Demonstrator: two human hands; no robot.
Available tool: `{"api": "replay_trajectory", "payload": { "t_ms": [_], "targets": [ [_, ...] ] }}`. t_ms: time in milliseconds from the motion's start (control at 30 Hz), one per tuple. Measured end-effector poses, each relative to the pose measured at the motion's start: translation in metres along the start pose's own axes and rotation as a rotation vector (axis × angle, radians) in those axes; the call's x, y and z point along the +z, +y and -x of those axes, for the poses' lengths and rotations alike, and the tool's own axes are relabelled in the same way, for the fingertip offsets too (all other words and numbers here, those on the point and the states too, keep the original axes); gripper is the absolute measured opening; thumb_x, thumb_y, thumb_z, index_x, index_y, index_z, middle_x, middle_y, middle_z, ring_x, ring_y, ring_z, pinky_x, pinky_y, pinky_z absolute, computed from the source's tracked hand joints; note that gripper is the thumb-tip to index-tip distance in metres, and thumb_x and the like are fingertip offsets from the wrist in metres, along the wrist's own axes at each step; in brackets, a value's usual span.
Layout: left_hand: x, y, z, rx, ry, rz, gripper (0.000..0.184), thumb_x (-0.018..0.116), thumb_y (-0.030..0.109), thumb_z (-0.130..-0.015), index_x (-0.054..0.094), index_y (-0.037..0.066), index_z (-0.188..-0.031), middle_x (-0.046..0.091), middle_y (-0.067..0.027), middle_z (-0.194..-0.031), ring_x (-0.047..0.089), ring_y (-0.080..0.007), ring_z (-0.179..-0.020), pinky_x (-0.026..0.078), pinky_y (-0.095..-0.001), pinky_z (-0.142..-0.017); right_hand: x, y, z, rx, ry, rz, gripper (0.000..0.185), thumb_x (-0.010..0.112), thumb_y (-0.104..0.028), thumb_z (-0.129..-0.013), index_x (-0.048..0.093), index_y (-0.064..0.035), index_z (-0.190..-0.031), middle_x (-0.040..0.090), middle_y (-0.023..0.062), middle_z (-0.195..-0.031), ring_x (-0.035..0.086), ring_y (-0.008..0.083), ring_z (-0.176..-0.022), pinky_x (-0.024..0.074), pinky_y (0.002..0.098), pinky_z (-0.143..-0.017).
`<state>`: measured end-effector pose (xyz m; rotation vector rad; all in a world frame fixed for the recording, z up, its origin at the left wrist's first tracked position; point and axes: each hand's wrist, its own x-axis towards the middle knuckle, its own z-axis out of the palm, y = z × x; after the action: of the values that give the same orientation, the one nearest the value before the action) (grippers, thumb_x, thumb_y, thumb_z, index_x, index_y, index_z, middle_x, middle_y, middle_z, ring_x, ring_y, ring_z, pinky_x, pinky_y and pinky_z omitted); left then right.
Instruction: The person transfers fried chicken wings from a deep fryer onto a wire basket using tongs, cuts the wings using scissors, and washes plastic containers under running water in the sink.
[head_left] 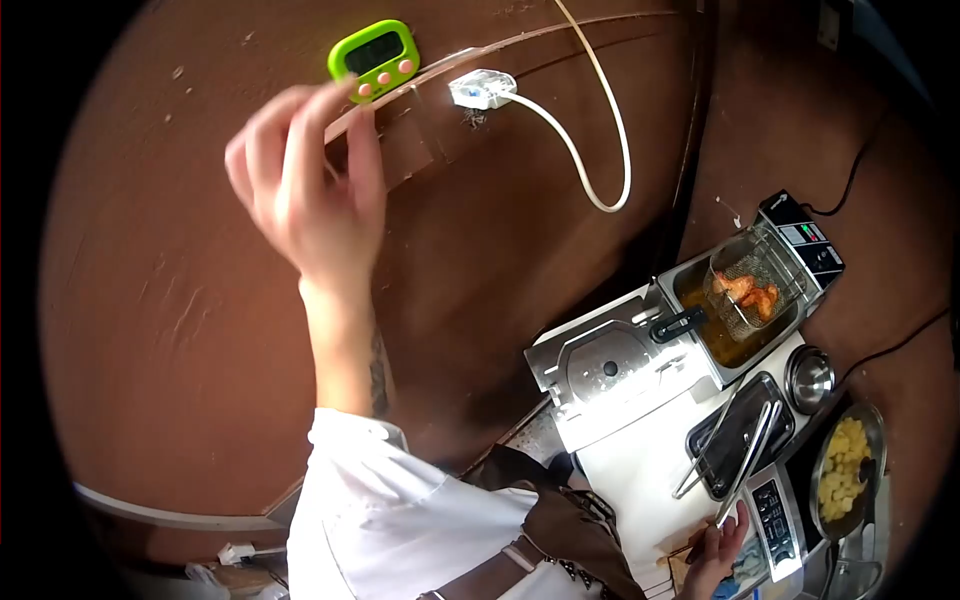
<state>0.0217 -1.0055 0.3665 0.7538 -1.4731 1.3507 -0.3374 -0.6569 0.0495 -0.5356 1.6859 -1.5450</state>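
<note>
My left hand (318, 185) is raised to a green digital timer (374, 58) on the brown wall. Its index fingertip is at one of the timer's pink buttons. The other fingers are loosely bent and the thumb stands apart, with nothing held. Low on the right, my right hand (715, 558) is closed around the end of metal tongs (750, 460). The tongs reach over a dark tray (718, 465) on the white worktop. Whatever the timer's display reads is too dark to make out.
A deep fryer (740, 350) holds a wire basket with browned fried pieces (748, 293) above oil. Its metal lid (610, 365) lies beside it. A pan (850, 470) of yellow chunks sits near a control panel (775, 525). A white cable (600, 140) hangs from a wall plug; metal bowls (808, 375) stand nearby.
</note>
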Motion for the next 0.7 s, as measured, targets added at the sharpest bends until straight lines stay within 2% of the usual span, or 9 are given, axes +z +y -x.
{"api": "replay_trajectory", "payload": {
  "t_ms": [33, 100, 133, 233, 400, 500, 533, 567, 700],
  "targets": [
    [0.004, -0.010, -0.008, 0.010, -0.025, -0.049, 0.025, 0.076, 0.017, -0.076, 0.071, 0.016, -0.100, 0.064, -0.0008, -0.097, 0.057, -0.0215, -0.091, 0.043, -0.0346, -0.082, 0.004, -0.006, 0.001, -0.022, 0.003, -0.002, 0.061, 0.055, -0.004, -0.090, 0.031, -0.0065, -0.146, 0.058, 0.0048, -0.088, 0.047, 0.0078, -0.057, 0.0356, 0.0204, -0.049],
    [0.008, -0.013, -0.021, -0.048, -0.112, -0.104, 0.029, 0.077, 0.024, -0.075, 0.070, 0.017, -0.102, 0.063, 0.0005, -0.102, 0.057, -0.0228, -0.095, 0.044, -0.0371, -0.082, 0.017, -0.018, 0.005, -0.071, 0.018, -0.008, 0.059, 0.051, -0.006, -0.086, 0.034, -0.0038, -0.143, 0.060, 0.0051, -0.098, 0.052, 0.0077, -0.060, 0.0372, 0.0190, -0.047],
    [0.015, -0.013, -0.027, -0.044, -0.158, -0.130, 0.030, 0.077, 0.027, -0.076, 0.070, 0.016, -0.103, 0.063, -0.0008, -0.103, 0.058, -0.0236, -0.095, 0.045, -0.0372, -0.083, 0.019, -0.018, 0.005, -0.083, 0.005, -0.033, 0.059, 0.051, -0.006, -0.087, 0.033, -0.0030, -0.143, 0.058, 0.0052, -0.093, 0.053, 0.0079, -0.061, 0.0402, 0.0187, -0.050],
    [0.037, -0.019, -0.034, -0.032, -0.341, -0.156, 0.036, 0.079, 0.036, -0.074, 0.069, 0.014, -0.102, 0.063, -0.0017, -0.101, 0.058, -0.0257, -0.097, 0.047, -0.0395, -0.081, 0.013, -0.011, 0.004, -0.061, 0.004, -0.068, 0.058, 0.050, -0.003, -0.088, 0.033, -0.0023, -0.143, 0.058, 0.0055, -0.094, 0.053, 0.0082, -0.062, 0.0421, 0.0191, -0.053],
    [0.041, -0.020, -0.044, -0.004, -0.456, -0.211, 0.038, 0.080, 0.037, -0.073, 0.068, 0.013, -0.101, 0.062, -0.0025, -0.104, 0.057, -0.0271, -0.099, 0.048, -0.0409, -0.082, 0.006, -0.002, 0.009, -0.073, 0.004, -0.118, 0.061, 0.050, 0.004, -0.084, 0.033, -0.0001, -0.143, 0.057, 0.0085, -0.094, 0.057, 0.0123, -0.060, 0.0460, 0.0203, -0.053],
    [0.046, -0.022, -0.033, -0.010, -0.332, -0.201, 0.041, 0.081, 0.039, -0.072, 0.067, 0.013, -0.101, 0.061, -0.0054, -0.106, 0.056, -0.0292, -0.102, 0.048, -0.0421, -0.084, 0.000, 0.004, 0.012, -0.109, 0.028, -0.136, 0.062, 0.050, 0.004, -0.084, 0.032, 0.0001, -0.143, 0.056, 0.0085, -0.094, 0.057, 0.0125, -0.060, 0.0463, 0.0205, -0.054],
    [0.045, -0.019, -0.034, -0.059, -0.362, -0.196, 0.046, 0.082, 0.043, -0.070, 0.068, 0.013, -0.101, 0.061, -0.0079, -0.108, 0.056, -0.0308, -0.103, 0.049, -0.0428, -0.086, -0.005, 0.006, 0.015, -0.108, 0.038, -0.132, 0.063, 0.050, 0.005, -0.084, 0.032, 0.0002, -0.143, 0.056, 0.0086, -0.094, 0.057, 0.0126, -0.061, 0.0464, 0.0206, -0.055],
    [0.046, -0.019, -0.035, -0.026, -0.304, -0.205, 0.047, 0.084, 0.044, -0.065, 0.068, 0.014, -0.098, 0.061, -0.0081, -0.104, 0.056, -0.0297, -0.099, 0.050, -0.0420, -0.078, -0.009, 0.007, 0.017, -0.110, 0.044, -0.126, 0.063, 0.051, 0.005, -0.084, 0.032, 0.0003, -0.143, 0.056, 0.0087, -0.094, 0.057, 0.0126, -0.061, 0.0465, 0.0207, -0.055],
    [0.042, -0.018, -0.040, -0.011, -0.223, -0.162, 0.052, 0.084, 0.050, -0.065, 0.069, 0.017, -0.102, 0.061, -0.0083, -0.105, 0.056, -0.0311, -0.099, 0.048, -0.0432, -0.081, -0.020, 0.003, 0.023, -0.084, 0.066, -0.103, 0.060, 0.052, 0.003, -0.086, 0.035, 0.0001, -0.143, 0.058, 0.0083, -0.100, 0.056, 0.0105, -0.066, 0.0449, 0.0198, -0.058]
  ]
}}
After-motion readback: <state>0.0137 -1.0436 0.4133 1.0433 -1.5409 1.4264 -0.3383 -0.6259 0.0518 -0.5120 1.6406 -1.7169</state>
